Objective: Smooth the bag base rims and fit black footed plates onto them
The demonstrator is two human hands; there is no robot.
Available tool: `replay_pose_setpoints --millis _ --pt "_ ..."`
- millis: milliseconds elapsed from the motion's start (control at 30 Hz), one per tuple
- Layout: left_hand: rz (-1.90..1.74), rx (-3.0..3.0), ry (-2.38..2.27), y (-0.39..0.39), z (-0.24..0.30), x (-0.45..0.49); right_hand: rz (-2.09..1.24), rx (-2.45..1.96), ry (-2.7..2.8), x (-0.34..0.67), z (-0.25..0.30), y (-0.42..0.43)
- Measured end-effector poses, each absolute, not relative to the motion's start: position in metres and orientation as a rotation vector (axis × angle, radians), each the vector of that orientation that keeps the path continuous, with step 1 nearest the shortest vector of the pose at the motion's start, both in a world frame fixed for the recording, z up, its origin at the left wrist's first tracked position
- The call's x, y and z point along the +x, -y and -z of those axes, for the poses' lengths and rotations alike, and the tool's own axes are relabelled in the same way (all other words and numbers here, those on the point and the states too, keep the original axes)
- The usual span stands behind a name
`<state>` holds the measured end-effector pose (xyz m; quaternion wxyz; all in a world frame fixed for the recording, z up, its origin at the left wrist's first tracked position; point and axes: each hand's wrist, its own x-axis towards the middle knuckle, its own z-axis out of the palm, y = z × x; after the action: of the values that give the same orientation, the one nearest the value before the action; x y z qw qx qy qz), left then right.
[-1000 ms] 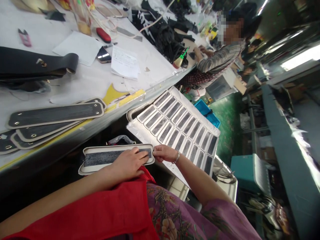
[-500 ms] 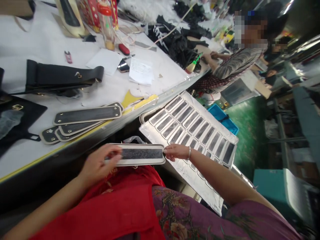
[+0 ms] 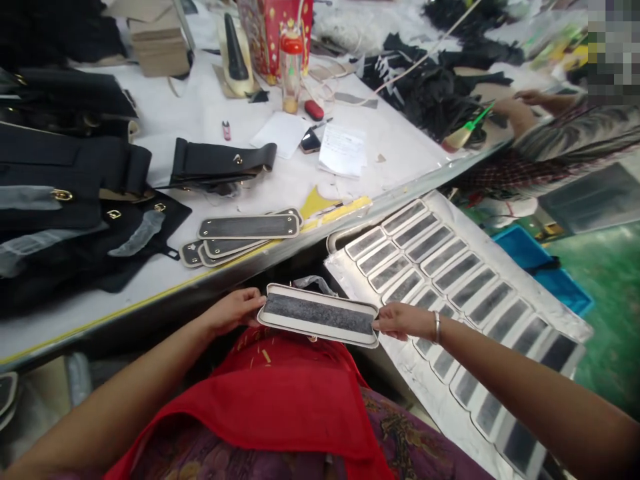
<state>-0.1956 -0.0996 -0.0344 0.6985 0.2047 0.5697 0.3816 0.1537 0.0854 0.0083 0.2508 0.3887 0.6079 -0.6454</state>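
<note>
A long bag panel (image 3: 320,316), white-bordered with a dark grey strip along its middle and rounded corners, is held in front of the red apron. My left hand (image 3: 239,308) pinches its left end. At the right end, the closed fingers of my right hand (image 3: 400,321) grip the panel's edge. Behind the panel, something with clear plastic wrap (image 3: 315,285) is partly hidden. To the right, a silvery board (image 3: 340,263) bears several rows of similar white and dark pieces. On the table lies a small stack of dark panels (image 3: 249,227) with pale edges and metal studs.
Black bag parts (image 3: 50,167) with gold fittings cover the table's left side. Farther back stand a bottle with a red lid (image 3: 291,73) and a red bag (image 3: 273,37). A co-worker's arm (image 3: 575,140) reaches in at right. Below it sits a blue crate (image 3: 545,267).
My left hand has shifted from lying over the panel to pinching its left end. The panel now tilts down to the right. The view has turned left.
</note>
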Motion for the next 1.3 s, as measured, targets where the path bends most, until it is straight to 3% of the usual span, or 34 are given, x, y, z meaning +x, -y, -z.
replay_pose_setpoints --millis 267,467,667,800,1067,1300 --pt "-0.594 0.743 -1.450 0.089 0.015 -0.203 1.613 1.056 -1.679 0.145 -0.015 -0.088" --pt "-0.377 1.547 -1.691 0.062 -0.001 -0.198 1.266 1.103 -2.221 0.150 -0.031 -0.094" --pt "-0.310 2.053 -1.345 0.004 -0.017 -0.121 1.123 0.843 -2.965 0.136 -0.017 -0.073" --pt "-0.242 2.120 -1.194 -0.013 -0.010 -0.105 0.844 0.650 -3.200 0.134 -0.003 -0.064" --pt "-0.123 2.339 -1.167 -0.003 -0.005 -0.109 0.507 0.474 -3.355 0.141 0.002 -0.063" --pt "0.021 2.517 -1.097 0.001 -0.005 -0.102 0.304 0.364 -3.089 0.136 -0.012 -0.065"
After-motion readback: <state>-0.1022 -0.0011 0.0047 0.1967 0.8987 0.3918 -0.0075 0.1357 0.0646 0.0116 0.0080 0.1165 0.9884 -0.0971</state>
